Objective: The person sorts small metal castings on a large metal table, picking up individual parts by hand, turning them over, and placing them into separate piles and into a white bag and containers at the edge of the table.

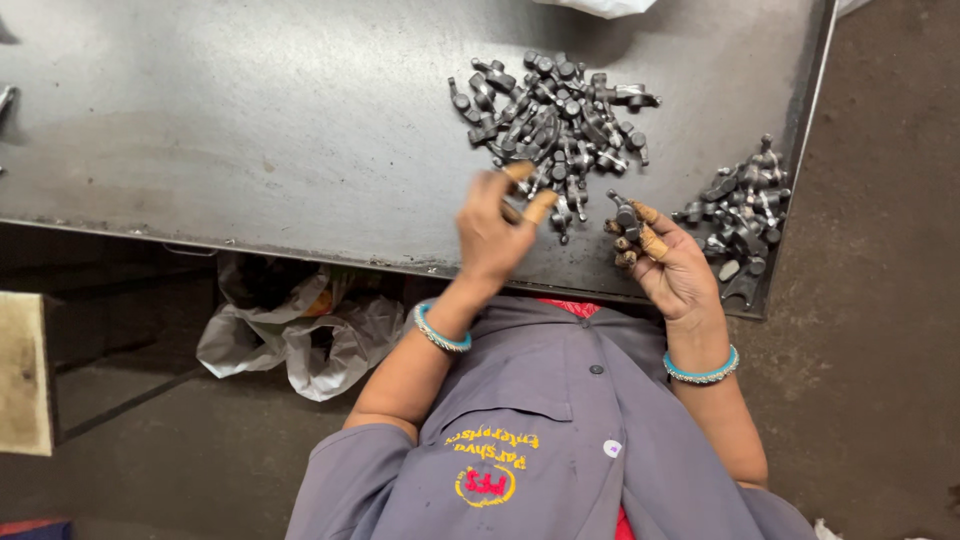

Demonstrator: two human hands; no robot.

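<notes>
On the steel counter, the left hand reaches with loosely spread fingers into the big pile of metal parts at 12 o'clock, while the right hand pinches one small metal part, a smaller pile at 3 o'clock.

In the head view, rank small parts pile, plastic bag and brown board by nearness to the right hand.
1. small parts pile, beside the right hand, which holds a metal part, at the table's right edge.
2. plastic bag, on the floor below the table, left.
3. brown board, far left edge.
</notes>
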